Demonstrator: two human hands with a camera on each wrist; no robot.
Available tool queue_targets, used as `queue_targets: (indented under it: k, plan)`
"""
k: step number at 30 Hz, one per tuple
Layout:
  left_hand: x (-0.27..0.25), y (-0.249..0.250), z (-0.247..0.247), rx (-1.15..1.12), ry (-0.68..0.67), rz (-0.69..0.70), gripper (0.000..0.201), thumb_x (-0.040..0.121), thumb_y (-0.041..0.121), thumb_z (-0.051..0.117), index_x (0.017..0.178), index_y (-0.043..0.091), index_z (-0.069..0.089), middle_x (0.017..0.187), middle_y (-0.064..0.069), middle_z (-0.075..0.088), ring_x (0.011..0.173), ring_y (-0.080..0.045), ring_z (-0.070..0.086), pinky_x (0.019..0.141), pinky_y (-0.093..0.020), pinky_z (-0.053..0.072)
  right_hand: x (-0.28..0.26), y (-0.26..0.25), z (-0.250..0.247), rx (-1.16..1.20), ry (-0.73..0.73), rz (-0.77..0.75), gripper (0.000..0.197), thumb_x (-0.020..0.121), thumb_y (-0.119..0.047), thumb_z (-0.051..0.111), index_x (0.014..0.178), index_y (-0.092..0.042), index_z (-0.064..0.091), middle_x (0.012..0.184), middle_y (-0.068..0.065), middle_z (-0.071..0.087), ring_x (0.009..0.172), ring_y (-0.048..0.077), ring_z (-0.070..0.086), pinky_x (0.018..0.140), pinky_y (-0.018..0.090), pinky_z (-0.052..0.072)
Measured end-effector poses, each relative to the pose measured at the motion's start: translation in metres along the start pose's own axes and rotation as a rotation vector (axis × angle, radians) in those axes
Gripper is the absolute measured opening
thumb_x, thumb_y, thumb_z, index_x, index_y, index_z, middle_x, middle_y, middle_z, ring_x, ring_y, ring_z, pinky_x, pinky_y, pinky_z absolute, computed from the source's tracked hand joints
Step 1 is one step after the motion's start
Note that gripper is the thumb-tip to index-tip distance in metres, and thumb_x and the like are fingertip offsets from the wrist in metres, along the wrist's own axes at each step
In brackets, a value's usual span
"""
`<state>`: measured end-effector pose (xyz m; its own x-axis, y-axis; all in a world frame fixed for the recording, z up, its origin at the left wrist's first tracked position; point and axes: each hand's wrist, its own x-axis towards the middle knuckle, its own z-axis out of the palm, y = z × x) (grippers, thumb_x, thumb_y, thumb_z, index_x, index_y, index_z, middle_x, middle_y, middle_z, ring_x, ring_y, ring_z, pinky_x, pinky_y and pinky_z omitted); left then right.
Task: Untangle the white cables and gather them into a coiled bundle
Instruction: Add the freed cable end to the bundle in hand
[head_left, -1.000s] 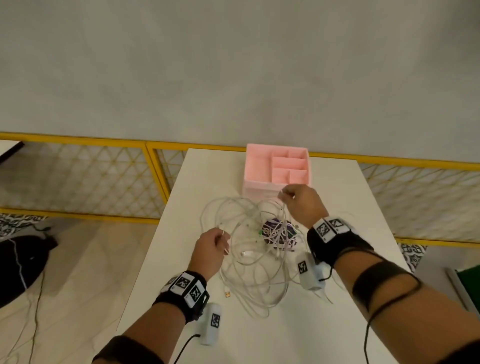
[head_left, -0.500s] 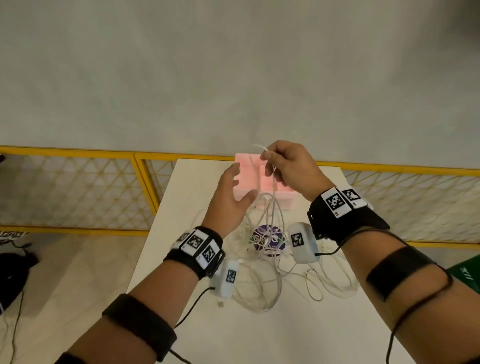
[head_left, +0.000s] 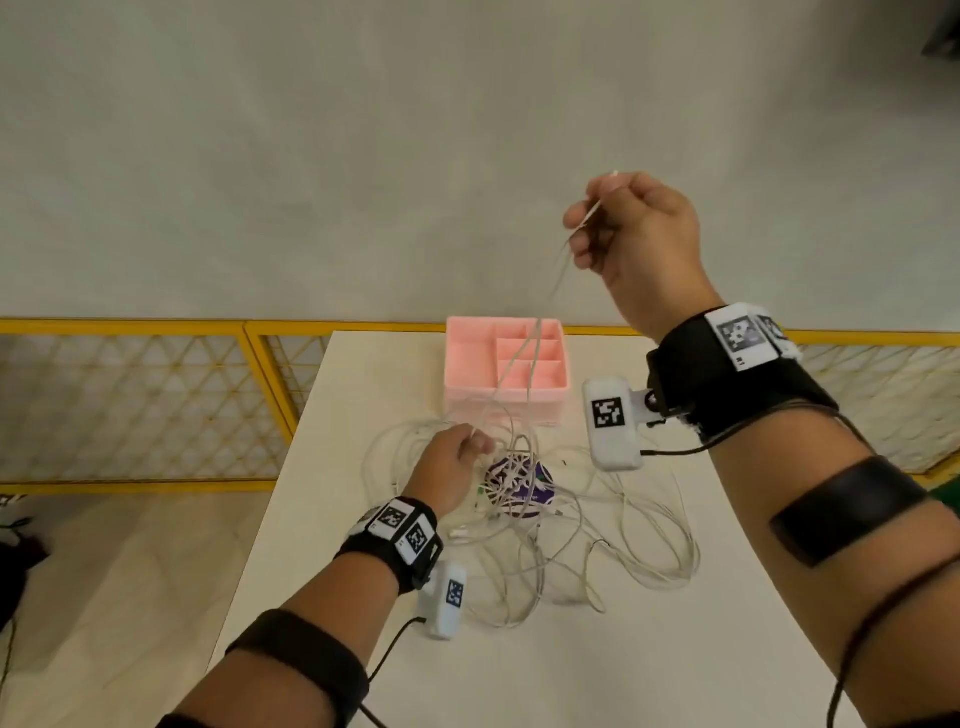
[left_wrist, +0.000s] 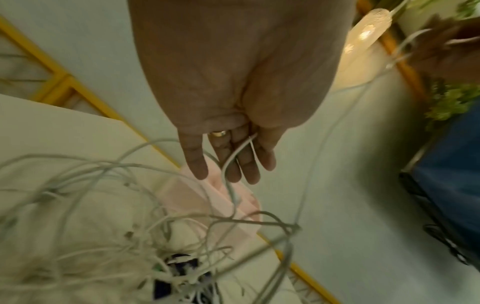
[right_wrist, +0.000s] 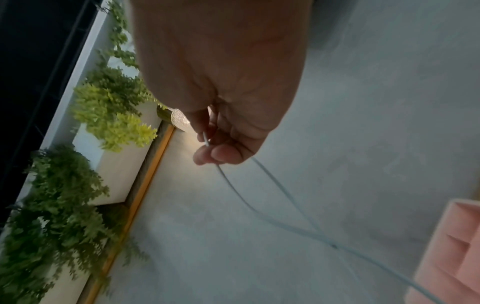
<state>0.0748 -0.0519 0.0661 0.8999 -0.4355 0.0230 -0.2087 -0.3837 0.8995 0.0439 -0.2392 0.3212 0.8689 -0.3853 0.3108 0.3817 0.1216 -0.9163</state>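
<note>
A tangle of white cables (head_left: 545, 545) lies on the white table (head_left: 597, 670), spread over a round purple object (head_left: 524, 486). My right hand (head_left: 597, 223) is raised high above the table and pinches two thin strands (head_left: 555, 283) between thumb and fingers; they run taut down past the pink box into the tangle. The right wrist view shows that pinch (right_wrist: 210, 152) and the strands crossing (right_wrist: 333, 244) below it. My left hand (head_left: 457, 457) sits low at the tangle's far left. There its thumb pinches a cable loop (left_wrist: 241, 148) against the fingers.
A pink compartment box (head_left: 467, 364) stands at the table's far edge, right behind the tangle. A yellow mesh railing (head_left: 156, 327) runs behind and to the left of the table. Loose cable loops (head_left: 660, 551) reach to the right. Bare tabletop lies nearer me.
My right hand has risen from the box's height to well above it, drawing the strands up. My left hand has dropped from beside the box to the tangle and taken hold of a cable.
</note>
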Motion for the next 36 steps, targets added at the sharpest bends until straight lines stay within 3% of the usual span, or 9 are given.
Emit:
queue_targets:
  k: [5, 9, 13, 19, 24, 27, 29, 33, 36]
  plan:
    - [-0.002, -0.024, -0.023, 0.002, -0.021, -0.178, 0.037, 0.108, 0.018, 0.037, 0.084, 0.016, 0.065, 0.103, -0.005, 0.07, 0.097, -0.022, 0.065, 0.087, -0.03, 0.049, 0.01, -0.016, -0.026, 0.139, 0.153, -0.063, 0.022, 0.105, -0.009, 0.04, 0.087, -0.011, 0.052, 0.076, 0.012, 0.065, 0.059, 0.023, 0.054, 0.056, 0.031, 0.049]
    - [0.0, 0.002, -0.026, -0.232, 0.006, -0.181, 0.019, 0.105, 0.011, 0.044, 0.105, 0.01, 0.063, 0.102, -0.008, 0.074, 0.084, -0.018, 0.073, 0.072, -0.032, 0.049, 0.005, -0.013, -0.026, 0.019, 0.071, -0.021, 0.021, 0.105, -0.012, 0.04, 0.088, -0.013, 0.053, 0.078, 0.01, 0.067, 0.059, 0.021, 0.056, 0.057, 0.029, 0.048]
    - [0.003, 0.026, -0.017, -0.1, 0.022, -0.062, 0.045, 0.097, 0.019, 0.063, 0.14, 0.018, 0.049, 0.133, 0.004, 0.052, 0.115, -0.018, 0.057, 0.094, -0.032, 0.047, -0.006, -0.003, -0.01, -0.041, -0.066, 0.041, 0.018, 0.104, -0.01, 0.044, 0.089, -0.009, 0.054, 0.077, 0.013, 0.069, 0.059, 0.024, 0.059, 0.057, 0.031, 0.05]
    - [0.001, 0.071, 0.011, -0.217, -0.111, 0.046, 0.02, 0.095, 0.021, 0.064, 0.115, 0.027, 0.061, 0.116, 0.006, 0.062, 0.097, -0.019, 0.066, 0.086, -0.037, 0.053, -0.029, 0.015, 0.015, -0.061, -0.251, 0.123, 0.012, 0.102, -0.006, 0.051, 0.095, 0.001, 0.058, 0.092, 0.02, 0.067, 0.079, 0.035, 0.07, 0.07, 0.037, 0.057]
    - [-0.001, 0.074, 0.025, -0.373, -0.134, -0.119, 0.015, 0.101, 0.008, 0.05, 0.099, 0.018, 0.061, 0.088, -0.002, 0.06, 0.054, -0.011, 0.063, 0.053, -0.03, 0.045, -0.038, 0.032, 0.011, -0.037, -0.19, 0.17, 0.011, 0.1, -0.007, 0.056, 0.095, 0.002, 0.059, 0.092, 0.019, 0.067, 0.082, 0.036, 0.072, 0.071, 0.036, 0.059]
    - [0.002, 0.062, 0.02, -0.276, 0.159, -0.084, 0.016, 0.094, 0.025, 0.068, 0.091, 0.018, 0.054, 0.09, -0.001, 0.06, 0.073, -0.024, 0.069, 0.06, -0.037, 0.051, -0.044, 0.038, -0.002, -0.015, -0.158, 0.211, 0.012, 0.1, -0.007, 0.055, 0.092, 0.001, 0.058, 0.089, 0.019, 0.068, 0.083, 0.038, 0.072, 0.071, 0.037, 0.059]
    - [0.004, 0.054, 0.018, -0.233, 0.246, -0.093, 0.031, 0.087, 0.033, 0.075, 0.102, 0.024, 0.049, 0.102, 0.0, 0.058, 0.089, -0.028, 0.067, 0.073, -0.045, 0.056, -0.048, 0.037, -0.005, 0.021, -0.175, 0.24, 0.011, 0.1, -0.007, 0.054, 0.094, 0.001, 0.058, 0.089, 0.02, 0.069, 0.082, 0.039, 0.072, 0.071, 0.036, 0.06]
    - [0.008, 0.063, 0.026, -0.278, 0.02, -0.077, 0.042, 0.096, 0.029, 0.065, 0.133, 0.032, 0.043, 0.12, 0.004, 0.055, 0.082, -0.016, 0.068, 0.058, -0.03, 0.051, -0.053, 0.03, -0.003, 0.088, -0.273, 0.31, 0.008, 0.1, -0.005, 0.052, 0.099, 0.002, 0.057, 0.088, 0.021, 0.069, 0.077, 0.036, 0.071, 0.067, 0.033, 0.06]
    - [0.005, 0.072, 0.03, -0.31, -0.052, -0.054, 0.017, 0.104, 0.024, 0.05, 0.111, 0.013, 0.06, 0.108, -0.004, 0.065, 0.066, -0.009, 0.067, 0.049, -0.023, 0.045, -0.051, 0.031, -0.007, 0.116, -0.246, 0.307, 0.008, 0.101, -0.005, 0.052, 0.098, 0.001, 0.056, 0.087, 0.021, 0.068, 0.073, 0.035, 0.071, 0.064, 0.032, 0.06]
